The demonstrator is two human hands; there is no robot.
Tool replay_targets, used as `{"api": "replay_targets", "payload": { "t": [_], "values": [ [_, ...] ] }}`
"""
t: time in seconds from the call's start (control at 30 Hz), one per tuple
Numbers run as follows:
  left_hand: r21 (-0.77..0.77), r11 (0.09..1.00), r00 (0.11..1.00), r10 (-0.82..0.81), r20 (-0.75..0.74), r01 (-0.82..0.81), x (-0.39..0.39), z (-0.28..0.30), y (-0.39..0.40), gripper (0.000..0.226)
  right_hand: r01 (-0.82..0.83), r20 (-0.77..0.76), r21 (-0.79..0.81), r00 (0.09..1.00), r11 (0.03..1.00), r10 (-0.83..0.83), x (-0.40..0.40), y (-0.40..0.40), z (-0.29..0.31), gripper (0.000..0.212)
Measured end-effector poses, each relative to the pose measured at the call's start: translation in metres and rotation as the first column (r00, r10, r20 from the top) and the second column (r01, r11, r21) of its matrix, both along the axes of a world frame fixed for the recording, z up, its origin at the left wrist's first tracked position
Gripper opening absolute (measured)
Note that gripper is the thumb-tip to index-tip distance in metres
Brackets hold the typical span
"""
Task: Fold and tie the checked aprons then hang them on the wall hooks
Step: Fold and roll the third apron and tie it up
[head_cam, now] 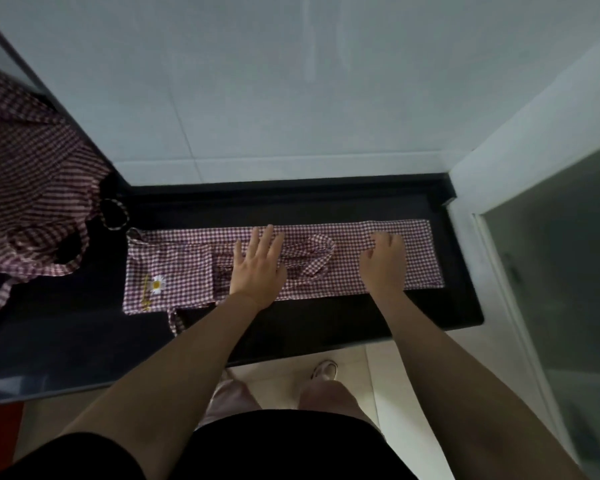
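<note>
While our left hand (257,265) lies flat on the folded apron (347,271) | right hand (383,261) pinches cloth | risk: loose strap (317,254) slips, fold opens

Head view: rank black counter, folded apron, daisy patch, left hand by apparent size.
1. black counter
2. folded apron
3. left hand
4. daisy patch
Left hand lies flat on the apron, so nearness barely skews it.

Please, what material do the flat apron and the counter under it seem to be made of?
Apron: thin woven cloth, probably cotton; it shows a printed or woven check, soft creases and lies limp.
Counter: looks like polished dark stone or a similar hard slab; smooth, glossy, faintly reflecting light.
</note>
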State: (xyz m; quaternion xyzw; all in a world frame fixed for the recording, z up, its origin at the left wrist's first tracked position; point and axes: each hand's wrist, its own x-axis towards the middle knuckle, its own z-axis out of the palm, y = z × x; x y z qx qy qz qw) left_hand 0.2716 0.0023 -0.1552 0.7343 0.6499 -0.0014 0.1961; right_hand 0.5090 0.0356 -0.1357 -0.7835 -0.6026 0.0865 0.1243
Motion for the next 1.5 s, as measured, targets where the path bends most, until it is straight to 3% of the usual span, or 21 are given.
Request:
{"api": "replay_targets", "payload": {
  "t": [0.1, 0.2, 0.37, 0.53, 0.63, 0.7, 0.8, 0.87, 1.0, 1.1, 1.2, 1.27, 1.3, 1.4, 1.5],
  "values": [
    [-0.023, 0.998, 0.998, -0.051, 0.031, 0.052, 0.062, -0.009, 0.013, 0.062, 0.222, -0.024, -0.117, 0.974, 0.968, -0.226, 0.067, 0.017, -0.004, 0.041],
    [-0.079, 0.996, 0.999, -0.043, -0.008, 0.042, 0.097, -0.021, 0.021, 0.061, 0.327, -0.063, -0.268, 0.932, 0.906, -0.356, 0.115, 0.029, -0.007, 0.059],
    [-0.184, 0.983, 0.986, -0.025, -0.163, -0.006, 0.123, -0.038, 0.024, 0.078, 0.225, -0.113, -0.416, 0.949, 0.881, -0.296, 0.158, 0.052, -0.019, 0.059],
    [-0.218, 0.976, 0.980, -0.023, -0.197, -0.021, 0.126, -0.035, 0.025, 0.095, 0.166, -0.362, -0.594, 0.819, 0.787, -0.446, 0.163, 0.066, -0.016, 0.033],
    [-0.213, 0.977, 0.977, -0.018, -0.211, -0.028, 0.129, -0.035, 0.026, 0.096, 0.135, -0.462, -0.578, 0.759, 0.805, -0.459, 0.164, 0.069, -0.010, 0.022],
    [-0.201, 0.979, 0.976, -0.013, -0.216, -0.032, 0.129, -0.036, 0.026, 0.096, 0.116, -0.544, -0.584, 0.679, 0.803, -0.494, 0.166, 0.072, -0.006, 0.027],
    [-0.193, 0.980, 0.976, -0.003, -0.219, -0.040, 0.130, -0.037, 0.027, 0.097, 0.123, -0.572, -0.678, 0.530, 0.725, -0.625, 0.175, 0.077, -0.003, 0.050],
    [-0.185, 0.982, 0.976, -0.004, -0.216, -0.037, 0.130, -0.037, 0.028, 0.097, 0.122, -0.545, -0.722, 0.506, 0.681, -0.669, 0.182, 0.077, -0.001, 0.056],
    [-0.192, 0.980, 0.977, 0.000, -0.211, -0.041, 0.132, -0.035, 0.029, 0.098, 0.138, -0.561, -0.652, 0.574, 0.745, -0.597, 0.186, 0.079, 0.023, 0.043],
    [-0.245, 0.968, 0.986, 0.010, -0.167, -0.052, 0.147, -0.027, 0.042, 0.099, 0.138, -0.580, -0.491, 0.685, 0.860, -0.441, 0.177, 0.086, 0.051, 0.012],
    [-0.261, 0.960, 0.975, 0.144, 0.166, -0.098, 0.176, -0.004, 0.065, 0.091, 0.052, -0.558, -0.393, 0.780, 0.918, -0.283, 0.155, 0.095, 0.083, 0.014],
    [-0.153, 0.966, 0.879, 0.254, 0.403, -0.209, 0.188, 0.010, 0.075, 0.079, -0.034, -0.557, -0.384, 0.806, 0.923, -0.203, 0.133, 0.096, 0.102, 0.011],
    [-0.055, 0.955, 0.847, 0.284, 0.450, -0.291, 0.187, 0.016, 0.075, 0.072, -0.067, -0.568, -0.370, 0.805, 0.927, -0.169, 0.123, 0.095, 0.107, 0.010],
    [0.162, 0.792, 0.765, 0.481, 0.428, -0.588, 0.156, 0.021, 0.063, 0.056, -0.158, -0.591, -0.358, 0.801, 0.920, -0.092, 0.089, 0.088, 0.113, 0.007],
    [0.101, 0.549, 0.555, 0.790, 0.262, -0.830, 0.095, 0.018, 0.035, 0.049, -0.203, -0.584, -0.415, 0.807, 0.887, -0.089, 0.050, 0.076, 0.102, 0.009]
  ]
}}
